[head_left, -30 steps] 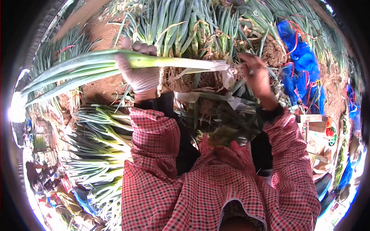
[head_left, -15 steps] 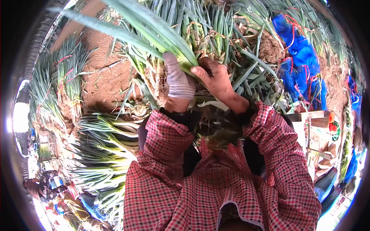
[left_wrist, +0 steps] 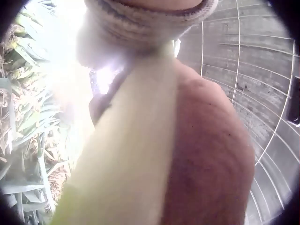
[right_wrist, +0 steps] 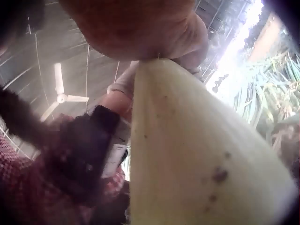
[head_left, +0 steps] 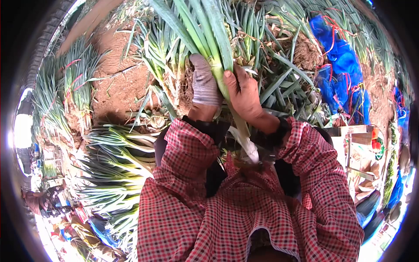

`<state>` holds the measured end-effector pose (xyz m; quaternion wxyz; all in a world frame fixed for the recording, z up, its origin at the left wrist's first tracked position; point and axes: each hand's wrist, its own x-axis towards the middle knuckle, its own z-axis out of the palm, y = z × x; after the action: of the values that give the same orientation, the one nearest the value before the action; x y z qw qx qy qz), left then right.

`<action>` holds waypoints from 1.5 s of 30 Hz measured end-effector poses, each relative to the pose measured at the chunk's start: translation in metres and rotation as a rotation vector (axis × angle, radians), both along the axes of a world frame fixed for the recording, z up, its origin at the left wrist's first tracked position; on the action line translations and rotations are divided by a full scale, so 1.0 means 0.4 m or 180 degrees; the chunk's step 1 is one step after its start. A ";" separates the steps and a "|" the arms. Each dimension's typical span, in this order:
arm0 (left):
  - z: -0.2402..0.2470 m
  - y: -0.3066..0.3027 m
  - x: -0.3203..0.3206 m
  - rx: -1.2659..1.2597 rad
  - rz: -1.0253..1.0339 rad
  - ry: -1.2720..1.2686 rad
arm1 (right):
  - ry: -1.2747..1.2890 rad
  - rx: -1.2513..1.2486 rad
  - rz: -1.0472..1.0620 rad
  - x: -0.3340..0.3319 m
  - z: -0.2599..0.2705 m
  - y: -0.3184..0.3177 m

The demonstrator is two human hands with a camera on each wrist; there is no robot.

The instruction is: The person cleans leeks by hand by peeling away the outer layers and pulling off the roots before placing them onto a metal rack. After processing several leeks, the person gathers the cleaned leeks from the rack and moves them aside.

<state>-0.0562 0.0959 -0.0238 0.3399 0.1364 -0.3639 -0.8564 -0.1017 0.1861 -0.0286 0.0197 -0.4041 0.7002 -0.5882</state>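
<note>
A large green onion [head_left: 240, 129] stands between my hands in the head view, leaves spread away from me and white end down by my lap. My left hand [head_left: 204, 84], in a striped glove, holds it just below the leaves. The bare right hand [head_left: 245, 95] grips the stalk from the other side, thumb lying along it. In the left wrist view, the pale stalk [left_wrist: 126, 140] runs close to the camera beside the right hand [left_wrist: 211, 145]. The right wrist view shows the stalk [right_wrist: 187, 154] with dark spots, under the right hand [right_wrist: 136, 26].
Peeled green onions [head_left: 118, 170] lie in a row at my left. Bundles tied with red string [head_left: 70, 87] stand on the bare soil farther left. More unpeeled onions [head_left: 251, 39] stand ahead. Blue netting [head_left: 342, 61] and a cardboard box [head_left: 360, 161] are to the right.
The onion has swung from lying crosswise to pointing its leaves away from me. My right hand has moved from the root end to the stalk beside the left hand.
</note>
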 end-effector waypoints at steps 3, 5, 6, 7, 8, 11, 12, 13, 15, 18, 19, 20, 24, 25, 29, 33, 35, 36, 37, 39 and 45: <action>-0.031 -0.029 -0.016 -0.0138 -0.0038 0.0106 | -0.0888 0.0433 -0.0189 -0.017 -0.049 0.002; -0.026 -0.029 -0.017 -0.0143 0.0056 0.0308 | -0.1389 0.0334 0.0483 -0.030 -0.024 0.026; -0.022 -0.031 -0.014 -0.0148 0.0112 0.0409 | -0.1636 0.0281 0.0831 -0.032 -0.010 0.033; -0.018 -0.037 -0.006 -0.0135 0.0103 0.0262 | -0.2174 0.0100 0.1129 -0.021 0.001 0.036; -0.012 -0.043 0.003 -0.0124 0.0090 0.0115 | -0.2712 -0.0087 0.1425 -0.002 0.011 0.042; 0.025 -0.048 0.005 0.0088 0.0129 -0.0108 | -0.2935 0.0171 0.1919 -0.005 -0.005 0.058; 0.040 -0.041 0.009 0.0010 0.0185 -0.0149 | -0.2775 0.0394 0.2012 -0.008 -0.020 0.062; 0.049 -0.035 0.013 -0.0066 0.0239 -0.0188 | -0.2756 0.0342 0.1637 -0.001 -0.035 0.058; 0.046 -0.040 0.013 -0.0672 0.0324 -0.0572 | -0.1457 0.0471 0.0812 -0.009 -0.060 0.051; 0.007 -0.077 -0.001 -0.1448 0.0595 -0.1236 | -0.0306 0.0496 -0.0063 -0.010 -0.046 0.051; -0.003 -0.091 -0.006 -0.1135 0.0618 -0.1309 | -0.0523 0.0422 -0.0023 -0.010 -0.040 0.054; -0.015 -0.100 -0.007 -0.0820 0.0638 -0.1380 | -0.0742 0.0348 0.0015 -0.011 -0.038 0.056; -0.007 -0.078 0.021 -0.0203 0.0262 -0.0339 | 0.0157 0.0269 -0.0294 -0.047 -0.053 0.049; 0.015 -0.071 0.033 -0.0221 0.0033 -0.0227 | 0.0313 0.0242 -0.0388 -0.051 -0.052 0.046; 0.017 -0.091 0.037 -0.0058 -0.0352 0.0383 | -0.0140 0.0914 -0.0467 -0.083 -0.070 0.050; 0.021 -0.094 0.048 -0.0295 -0.0112 0.0202 | -0.1679 0.2068 0.0485 -0.163 -0.106 0.068; 0.006 -0.084 0.042 -0.0369 0.0099 -0.0043 | 0.0956 0.1985 -0.0809 -0.174 -0.116 0.085; -0.004 -0.073 0.037 -0.0395 0.0174 -0.0159 | 0.2272 0.1842 -0.1444 -0.176 -0.123 0.091; -0.012 -0.060 0.030 -0.0414 0.0247 -0.0269 | 0.1683 0.1654 -0.0888 -0.181 -0.108 0.082; -0.023 -0.034 0.012 -0.0434 0.0246 -0.0184 | -0.0368 0.0560 0.0628 -0.163 -0.094 0.064; 0.002 0.015 0.001 -0.0481 0.0183 -0.0220 | -0.2794 0.0125 0.2063 -0.107 -0.087 0.052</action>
<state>-0.0557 0.1020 -0.0229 0.3610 0.1503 -0.4350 -0.8111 -0.1446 0.2071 -0.0635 0.4980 -0.3152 0.4766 -0.6523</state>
